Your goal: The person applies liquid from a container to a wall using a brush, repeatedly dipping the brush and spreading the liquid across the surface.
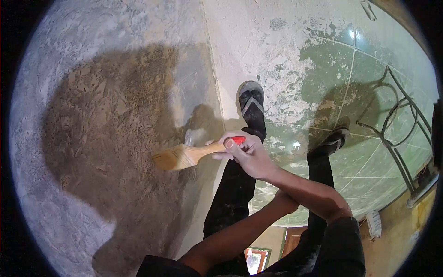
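Note:
My right hand (pixel 244 154) grips a paintbrush (pixel 180 157) by its handle, thumb on top near the red handle end. The broad wooden-coloured head points left, in front of the rough grey wall (pixel 124 115). My left forearm crosses beneath the right one, and my left hand (pixel 287 202) lies by the right forearm, its fingers hidden behind that arm. Just beyond the right fingers a pale, blurred patch (pixel 196 137) shows against the wall.
Green floor tiles (pixel 364 97) with flaky white stains spread to the right. My sandalled feet (pixel 251 97) stand close to the wall's base. A metal-framed stand (pixel 401 120) is at the right, and a doorway (pixel 258 258) appears at the bottom. My shadow darkens the wall.

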The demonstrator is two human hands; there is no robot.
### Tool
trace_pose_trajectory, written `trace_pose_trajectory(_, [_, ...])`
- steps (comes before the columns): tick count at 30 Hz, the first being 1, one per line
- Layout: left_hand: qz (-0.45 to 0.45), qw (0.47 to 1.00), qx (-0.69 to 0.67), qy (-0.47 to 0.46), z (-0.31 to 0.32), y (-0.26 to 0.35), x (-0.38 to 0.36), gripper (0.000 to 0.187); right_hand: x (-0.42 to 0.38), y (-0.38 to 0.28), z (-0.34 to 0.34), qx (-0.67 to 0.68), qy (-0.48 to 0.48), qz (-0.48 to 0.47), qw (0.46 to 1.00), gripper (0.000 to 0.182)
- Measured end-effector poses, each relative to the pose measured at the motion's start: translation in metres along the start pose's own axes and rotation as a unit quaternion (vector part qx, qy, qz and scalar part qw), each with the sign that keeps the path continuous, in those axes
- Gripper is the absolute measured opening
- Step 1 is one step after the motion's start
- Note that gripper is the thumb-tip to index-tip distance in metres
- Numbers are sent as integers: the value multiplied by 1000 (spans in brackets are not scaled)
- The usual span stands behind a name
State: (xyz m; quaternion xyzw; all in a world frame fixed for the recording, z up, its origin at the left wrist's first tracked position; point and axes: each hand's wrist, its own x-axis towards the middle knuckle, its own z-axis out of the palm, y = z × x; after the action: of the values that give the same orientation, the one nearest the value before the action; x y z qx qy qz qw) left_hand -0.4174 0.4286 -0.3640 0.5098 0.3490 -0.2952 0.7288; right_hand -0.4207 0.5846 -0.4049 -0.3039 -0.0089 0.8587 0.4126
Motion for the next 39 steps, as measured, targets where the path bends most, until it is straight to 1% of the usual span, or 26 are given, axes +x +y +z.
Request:
trace_pose_trajectory(2, [33, 995, 55, 82, 8, -3, 2, 39, 5, 4, -3, 10, -19, 0, 1000, 35])
trace_pose_trajectory(3, [32, 994, 57, 84, 7, -5, 5, 39, 17, 14, -13, 8, 43, -20, 999, 33])
trace_pose_trajectory(4, [24, 994, 95, 42, 0, -5, 10, 36, 30, 26, -25, 7, 105, -40, 994, 31])
trace_pose_trajectory(5, [17, 991, 132, -2, -7, -4, 14, 34, 44, 37, -42, -14, 134, -81, 987, 27])
trace_pose_trajectory(6, [16, 991, 131, -3, -19, 5, 12, 34, 58, 49, -61, -69, 195, -84, 975, 25])
trace_pose_trajectory(7, [-15, 988, 143, -62, -35, 21, 8, 32, 69, 58, -77, -124, 254, -85, 955, 24])
trace_pose_trajectory(8, [-44, 980, 155, -120, -43, 30, 6, 31, 78, 60, -84, -124, 255, -84, 955, 24])
trace_pose_trajectory(10, [-29, 983, 146, -104, -31, 21, 9, 31, 92, 68, -92, -156, 326, -117, 925, 23])
trace_pose_trajectory(11, [-13, 986, 139, -86, -26, 16, 10, 32, 99, 76, -91, -165, 308, -145, 926, 20])
trace_pose_trajectory(12, [-13, 986, 139, -87, -21, 12, 10, 32, 97, 86, -88, -165, 308, -145, 926, 20])
trace_pose_trajectory(14, [41, 992, 114, 35, -13, 7, 9, 36, 74, 62, -46, -178, 191, -113, 959, 19])
trace_pose_trajectory(16, [37, 994, 82, 57, -7, 10, 3, 38, 48, 24, -19, -146, 128, -80, 978, 21])
trace_pose_trajectory(17, [36, 995, 54, 80, -7, 11, 3, 41, 38, 7, -9, -149, 129, -79, 977, 21])
trace_pose_trajectory(19, [26, 997, 35, 55, -13, 9, 3, 42, 26, -18, 6, -27, 45, -94, 994, 23])
trace_pose_trajectory(21, [15, 999, 17, 29, -22, 12, 2, 43, 34, -26, 11, -9, 53, -83, 995, 25])
trace_pose_trajectory(23, [-55, 995, -75, -37, -54, 32, 1, 37, 54, -27, 6, 7, 87, -64, 994, 28])
trace_pose_trajectory(24, [-53, 995, -73, -37, -41, 23, 6, 37, 69, -19, -6, 3, 113, -55, 992, 29])
trace_pose_trajectory(26, [45, 994, 53, 87, -1, -4, 17, 27, 100, -6, -30, -32, 199, -84, 976, 30])
trace_pose_trajectory(27, [45, 994, 53, 86, -9, 2, 15, 27, 114, -4, -43, -77, 236, -106, 963, 30])
trace_pose_trajectory(28, [29, 992, 121, 30, -26, 15, 9, 24, 128, -2, -58, -123, 271, -125, 947, 30])
trace_pose_trajectory(29, [13, 982, 188, -27, -38, 24, 5, 20, 144, 5, -77, -121, 271, -124, 947, 30])
trace_pose_trajectory(31, [-2, 987, 158, -43, -46, 29, 4, 25, 165, 14, -103, -183, 332, -216, 900, 29])
trace_pose_trajectory(33, [-14, 990, 128, -58, -42, 24, 7, 30, 171, 17, -110, -195, 332, -223, 895, 29])
trace_pose_trajectory(35, [12, 996, 88, 1, -21, 9, 14, 29, 168, 11, -95, -207, 333, -229, 891, 28])
trace_pose_trajectory(37, [20, 997, 73, 9, -39, 19, 8, 29, 138, -19, -40, -214, 249, -157, 931, 29])
trace_pose_trajectory(39, [29, 998, 56, 17, -43, 24, 1, 29, 105, -52, 5, -17, 185, -169, 968, 34])
